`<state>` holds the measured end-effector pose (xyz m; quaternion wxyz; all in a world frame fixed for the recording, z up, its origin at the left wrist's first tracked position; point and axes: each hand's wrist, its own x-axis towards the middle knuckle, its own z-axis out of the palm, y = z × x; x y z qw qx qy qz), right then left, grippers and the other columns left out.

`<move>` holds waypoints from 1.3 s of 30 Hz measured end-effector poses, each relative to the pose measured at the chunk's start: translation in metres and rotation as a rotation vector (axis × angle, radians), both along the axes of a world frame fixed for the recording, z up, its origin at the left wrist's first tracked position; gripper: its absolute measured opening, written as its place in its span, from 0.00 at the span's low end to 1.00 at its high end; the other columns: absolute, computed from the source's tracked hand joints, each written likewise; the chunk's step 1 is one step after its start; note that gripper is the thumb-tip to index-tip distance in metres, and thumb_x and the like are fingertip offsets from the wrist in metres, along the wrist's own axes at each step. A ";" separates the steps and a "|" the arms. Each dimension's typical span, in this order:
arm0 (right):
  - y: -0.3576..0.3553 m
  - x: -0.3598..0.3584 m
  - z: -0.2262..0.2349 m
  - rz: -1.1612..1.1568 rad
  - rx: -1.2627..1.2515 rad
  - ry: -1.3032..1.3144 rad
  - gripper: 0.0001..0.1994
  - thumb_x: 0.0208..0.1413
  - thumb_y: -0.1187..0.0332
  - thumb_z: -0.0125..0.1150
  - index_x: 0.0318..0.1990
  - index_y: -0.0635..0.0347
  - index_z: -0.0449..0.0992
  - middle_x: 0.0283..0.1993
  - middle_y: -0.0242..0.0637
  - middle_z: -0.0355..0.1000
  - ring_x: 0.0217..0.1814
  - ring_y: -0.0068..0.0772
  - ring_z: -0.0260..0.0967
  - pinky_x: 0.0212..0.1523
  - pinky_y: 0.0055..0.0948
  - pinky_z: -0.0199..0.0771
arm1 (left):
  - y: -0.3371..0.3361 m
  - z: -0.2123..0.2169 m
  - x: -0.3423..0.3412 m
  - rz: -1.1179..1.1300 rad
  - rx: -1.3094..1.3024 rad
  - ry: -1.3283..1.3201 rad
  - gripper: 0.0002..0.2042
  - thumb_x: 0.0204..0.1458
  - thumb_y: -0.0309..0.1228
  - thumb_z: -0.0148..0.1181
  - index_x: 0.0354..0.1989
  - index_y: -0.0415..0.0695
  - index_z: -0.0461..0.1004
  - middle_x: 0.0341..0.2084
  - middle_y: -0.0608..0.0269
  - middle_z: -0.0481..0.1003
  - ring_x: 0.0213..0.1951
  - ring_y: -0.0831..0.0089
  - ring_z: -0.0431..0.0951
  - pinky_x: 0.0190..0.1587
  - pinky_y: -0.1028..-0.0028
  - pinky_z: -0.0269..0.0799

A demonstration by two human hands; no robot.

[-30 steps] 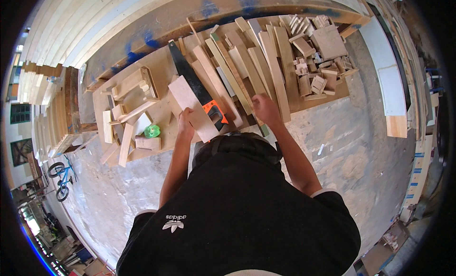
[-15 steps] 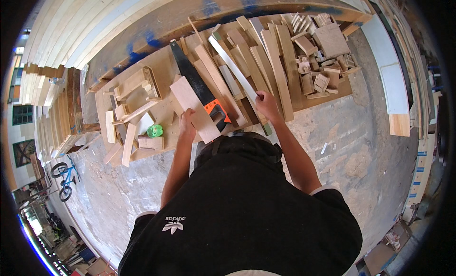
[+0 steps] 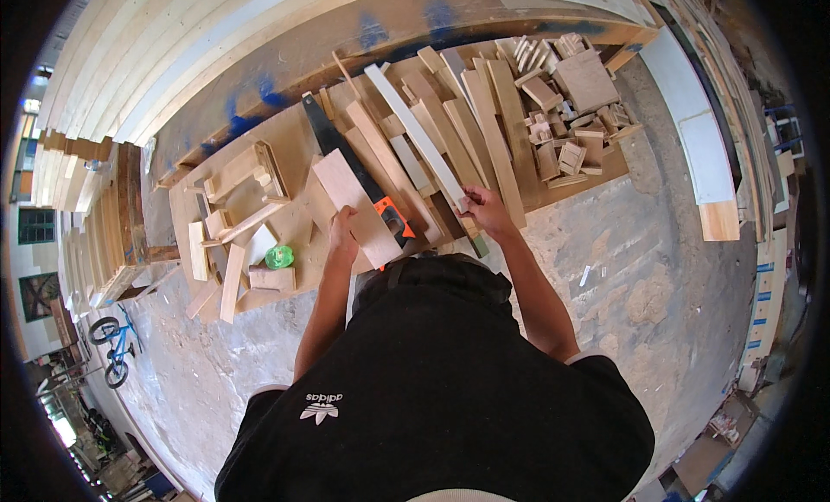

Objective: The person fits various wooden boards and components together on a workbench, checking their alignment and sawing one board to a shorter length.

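A flat rectangular wooden board (image 3: 357, 201) is in my left hand (image 3: 343, 231), its fingers closed on the board's left edge. The board partly overlaps a handsaw with a dark blade (image 3: 323, 126) and an orange-and-black handle (image 3: 395, 218). My right hand (image 3: 487, 211) pinches the near end of a long pale wooden strip (image 3: 417, 134), which slants away to the far left over other strips. Several loose wooden strips (image 3: 467, 143) lie under and beside it on the worktable (image 3: 298, 178).
Small wooden blocks (image 3: 571, 156) are heaped at the table's right end. Joined wood pieces (image 3: 251, 186) and a green transparent object (image 3: 278, 257) sit at its left. Long boards (image 3: 156, 61) are stacked at the far left. A blue bicycle (image 3: 119, 351) stands on the floor.
The view has shifted slightly. The far end of the pale strip has swung a little left and away, and the strip's near end now shows at my right fingers. My left hand keeps its hold.
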<state>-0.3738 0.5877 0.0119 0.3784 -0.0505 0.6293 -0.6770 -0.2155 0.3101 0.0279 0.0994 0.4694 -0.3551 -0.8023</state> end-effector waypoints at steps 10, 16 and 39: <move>0.019 0.002 -0.017 -0.130 0.070 0.045 0.11 0.57 0.81 0.49 0.47 0.69 0.68 0.37 0.37 0.71 0.37 0.28 0.72 0.37 0.31 0.80 | -0.009 -0.015 -0.014 -0.042 0.054 0.026 0.08 0.45 0.29 0.54 0.31 0.38 0.69 0.26 0.58 0.71 0.27 0.65 0.75 0.29 0.65 0.74; 0.030 -0.001 -0.080 -0.034 0.323 0.375 0.07 0.51 0.74 0.59 0.38 0.64 0.71 0.28 0.36 0.72 0.29 0.26 0.72 0.28 0.29 0.73 | -0.035 -0.109 0.007 -0.027 -0.048 0.090 0.13 0.47 0.40 0.56 0.35 0.45 0.71 0.28 0.65 0.67 0.32 0.75 0.66 0.34 0.70 0.65; -0.079 0.046 -0.027 0.453 0.759 0.683 0.21 0.50 0.60 0.61 0.44 0.66 0.67 0.42 0.58 0.70 0.46 0.58 0.68 0.46 0.51 0.68 | -0.010 -0.036 -0.003 -0.059 -0.070 0.016 0.04 0.43 0.30 0.56 0.25 0.44 0.70 0.23 0.64 0.69 0.28 0.71 0.72 0.30 0.70 0.70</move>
